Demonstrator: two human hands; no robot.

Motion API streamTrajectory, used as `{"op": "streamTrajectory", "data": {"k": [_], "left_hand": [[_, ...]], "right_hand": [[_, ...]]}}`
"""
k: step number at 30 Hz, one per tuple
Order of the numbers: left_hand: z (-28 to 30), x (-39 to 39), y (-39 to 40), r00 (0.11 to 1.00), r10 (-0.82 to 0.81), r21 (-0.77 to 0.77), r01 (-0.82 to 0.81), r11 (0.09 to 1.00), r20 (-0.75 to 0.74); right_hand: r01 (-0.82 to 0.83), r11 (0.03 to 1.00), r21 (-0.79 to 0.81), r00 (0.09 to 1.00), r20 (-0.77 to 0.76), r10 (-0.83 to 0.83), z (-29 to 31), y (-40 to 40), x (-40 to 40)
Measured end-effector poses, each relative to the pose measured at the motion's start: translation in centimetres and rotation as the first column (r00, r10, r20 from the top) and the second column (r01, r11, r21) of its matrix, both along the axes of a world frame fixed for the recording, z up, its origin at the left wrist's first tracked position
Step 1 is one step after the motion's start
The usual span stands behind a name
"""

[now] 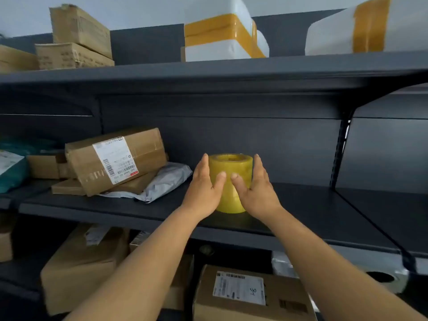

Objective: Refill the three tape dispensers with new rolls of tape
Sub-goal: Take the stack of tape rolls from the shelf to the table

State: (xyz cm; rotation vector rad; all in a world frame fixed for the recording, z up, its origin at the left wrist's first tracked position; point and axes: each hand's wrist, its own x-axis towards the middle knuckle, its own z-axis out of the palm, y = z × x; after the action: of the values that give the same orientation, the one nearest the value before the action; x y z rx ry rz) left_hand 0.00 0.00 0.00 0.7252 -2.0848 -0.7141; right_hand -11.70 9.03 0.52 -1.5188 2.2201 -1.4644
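1. A yellow stack of tape rolls (pixel 230 181) is standing upright on the middle shelf (pixel 312 212) of a dark metal rack, near the shelf's front edge and well apart from the parcels to its left
2. The left hand (pixel 203 188) is pressing against the left side of the stack, fingers pointing up and away, thumb lying across the near face
3. The right hand (pixel 257 188) is pressing against the right side in the same way, its thumb nearly meeting the other thumb on the near face
4. Both hands are cupping the stack between them, palms closed in on its sides; the base is sitting on the shelf as far as can be seen
5. To the left, a cardboard box (pixel 115 158) with a white label is leaning tilted on flatter boxes, with a grey plastic mailer (pixel 164 179) lying just beside it
6. On the top shelf, white parcels (pixel 222 35) banded in brown tape are sitting far back
7. Below, more cardboard boxes (pixel 250 295) are sitting on the lower level
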Motion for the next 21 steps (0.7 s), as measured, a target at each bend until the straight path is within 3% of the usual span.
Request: {"op": "streamTrajectory", "data": {"k": [8,14,21], "left_hand": [[-0.2,-3.0,-1.8,0.998,0.005,0.137,0.004,0.991,-0.068],[-1.1,-3.0,-2.3,0.994,-0.048,0.187,0.066,0.980,-0.098],[-1.0,-1.8,-2.6,0.992,-0.123,0.238,0.123,0.963,-0.017]], "right_hand": [[-0.017,0.998,-0.057,0.983,0.181,0.027,-0.3,-3.2,-1.4],[-0.083,0.996,-0.045,0.981,0.174,0.090,-1.1,-3.2,-2.2],[-0.203,0.979,0.016,0.957,0.213,0.195,-1.1,-2.3,-3.1]]}}
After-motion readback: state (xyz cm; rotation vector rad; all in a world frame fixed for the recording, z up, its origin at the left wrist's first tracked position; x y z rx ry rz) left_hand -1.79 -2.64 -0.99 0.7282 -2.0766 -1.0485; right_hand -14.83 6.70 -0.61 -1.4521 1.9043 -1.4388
